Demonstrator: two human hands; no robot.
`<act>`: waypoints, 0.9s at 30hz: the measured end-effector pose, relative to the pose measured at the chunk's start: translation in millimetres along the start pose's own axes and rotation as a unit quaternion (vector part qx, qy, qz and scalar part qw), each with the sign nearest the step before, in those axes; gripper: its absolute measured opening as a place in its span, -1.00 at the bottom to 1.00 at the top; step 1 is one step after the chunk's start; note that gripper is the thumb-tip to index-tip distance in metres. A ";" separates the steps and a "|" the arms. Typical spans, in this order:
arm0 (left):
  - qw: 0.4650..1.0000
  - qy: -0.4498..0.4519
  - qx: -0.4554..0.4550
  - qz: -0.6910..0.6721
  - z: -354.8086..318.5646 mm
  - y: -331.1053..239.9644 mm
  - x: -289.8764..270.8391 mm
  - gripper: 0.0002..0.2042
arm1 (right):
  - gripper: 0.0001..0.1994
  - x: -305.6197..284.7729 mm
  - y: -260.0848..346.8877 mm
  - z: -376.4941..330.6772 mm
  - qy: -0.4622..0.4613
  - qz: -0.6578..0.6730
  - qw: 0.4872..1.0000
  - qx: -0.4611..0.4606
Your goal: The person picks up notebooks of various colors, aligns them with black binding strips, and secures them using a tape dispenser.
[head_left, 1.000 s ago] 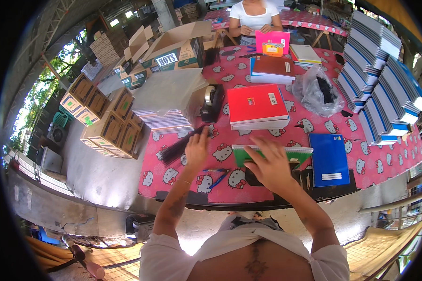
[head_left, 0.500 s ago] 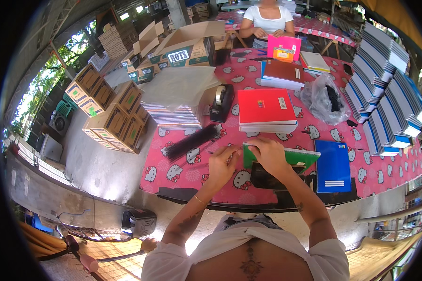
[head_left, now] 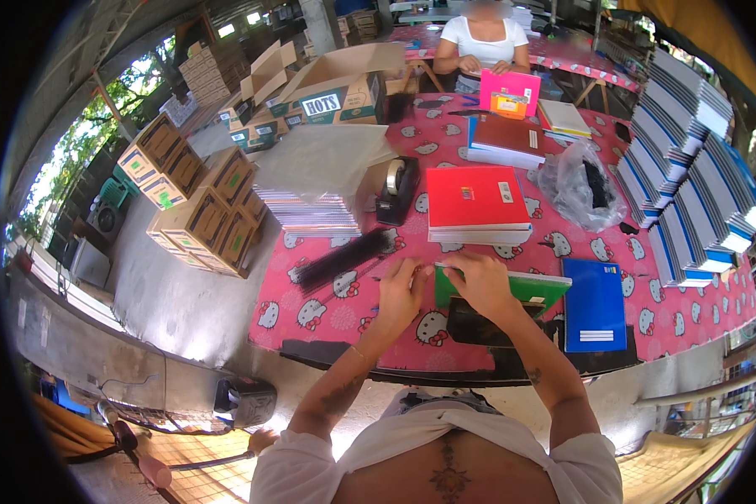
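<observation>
A green notebook (head_left: 536, 291) stands on its long edge near the table's front, leaning in a black holder (head_left: 477, 323). My right hand (head_left: 480, 284) is closed over its upper left part, fingers bent at the corner. Just left of that corner is my left hand (head_left: 401, 290), its fingertips pinched together; whatever they hold is too small to make out. A bundle of thin black strands (head_left: 344, 259) lies beyond my left hand. To the right of the holder, a blue notebook (head_left: 595, 304) lies flat. Red notebooks (head_left: 470, 197) are stacked beyond my hands.
A black tape dispenser (head_left: 399, 191) stands beside a plastic-covered notebook stack (head_left: 311, 210). A clear plastic bag (head_left: 581, 186) holds something black. Tall notebook stacks (head_left: 676, 168) rise at the right. Across the table, a person (head_left: 485, 50) handles a pink notebook (head_left: 511, 88). Cartons (head_left: 202, 218) stand left.
My left hand's fingers have drawn up closer to the notebook's left corner. My right hand stays on the notebook. The view has shifted slightly.
</observation>
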State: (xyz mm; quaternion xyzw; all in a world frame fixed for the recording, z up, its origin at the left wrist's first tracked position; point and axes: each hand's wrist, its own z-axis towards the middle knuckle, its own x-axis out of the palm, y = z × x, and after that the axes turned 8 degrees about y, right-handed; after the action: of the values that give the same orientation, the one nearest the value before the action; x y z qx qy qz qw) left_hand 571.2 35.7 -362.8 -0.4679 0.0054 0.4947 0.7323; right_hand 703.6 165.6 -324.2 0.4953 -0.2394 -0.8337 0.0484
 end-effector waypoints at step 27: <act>0.935 0.282 0.127 0.172 41.4 -3.7 -21.8 -0.74 | -0.71 -50.3 -12.4 -29.0 0.164 -0.046 0.984 0.056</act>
State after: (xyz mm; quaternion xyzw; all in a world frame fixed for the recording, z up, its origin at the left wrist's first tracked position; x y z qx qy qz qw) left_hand 543.9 48.3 -326.8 -0.4829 0.3553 0.4563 0.6575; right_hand 755.6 182.3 -300.8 0.6374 -0.2516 -0.7280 0.0205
